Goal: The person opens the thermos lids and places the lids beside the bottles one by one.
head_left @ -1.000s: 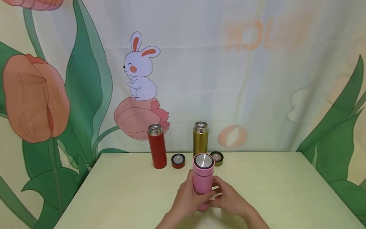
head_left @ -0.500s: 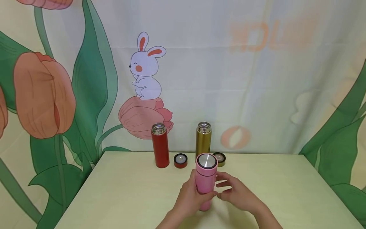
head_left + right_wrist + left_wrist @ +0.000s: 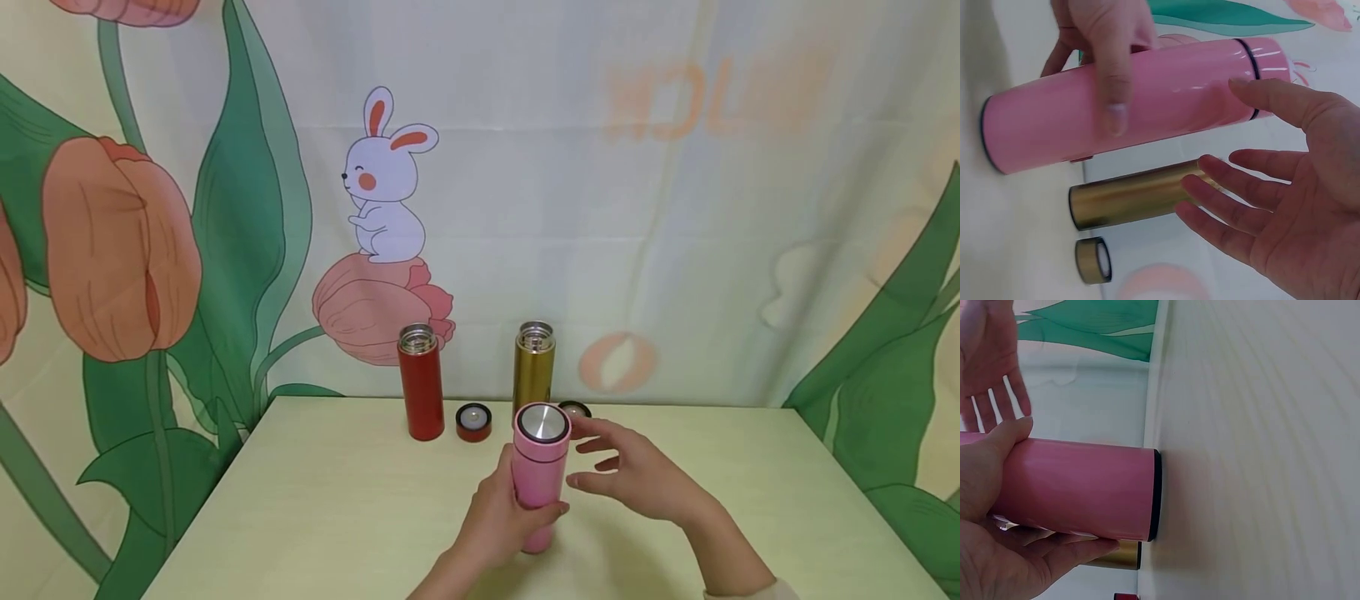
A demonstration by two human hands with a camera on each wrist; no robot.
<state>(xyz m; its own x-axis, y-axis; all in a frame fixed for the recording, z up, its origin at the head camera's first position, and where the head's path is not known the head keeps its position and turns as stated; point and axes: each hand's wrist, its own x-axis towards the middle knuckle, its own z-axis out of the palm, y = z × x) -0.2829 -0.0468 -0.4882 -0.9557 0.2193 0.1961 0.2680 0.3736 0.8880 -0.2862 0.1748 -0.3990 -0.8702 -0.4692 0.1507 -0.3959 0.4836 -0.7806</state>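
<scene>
A pink thermos flask (image 3: pixel 538 482) with a steel-topped pink lid (image 3: pixel 543 423) stands nearly upright at the middle front of the table. My left hand (image 3: pixel 497 518) grips its body, the thumb across the near side. Whether its black base touches the table, I cannot tell. Beside the lid, on the right, is my right hand (image 3: pixel 637 475), its fingers spread and holding nothing. In the right wrist view, the thumb of that right hand (image 3: pixel 1310 200) overlaps the upper flask near the lid seam; contact is unclear. The lid is on the flask.
Behind stand a red flask (image 3: pixel 422 387) and a gold flask (image 3: pixel 533 367), both with uncovered mouths. A red lid (image 3: pixel 473 422) and a gold lid (image 3: pixel 1093 260) lie beside them, inner side up. A printed curtain (image 3: pixel 495 208) hangs at the table's (image 3: pixel 337 500) back edge.
My right hand has left the flask's lower body and risen along its right side to lid height, fingers spreading. The left hand keeps its grip. The whole view has shifted slightly.
</scene>
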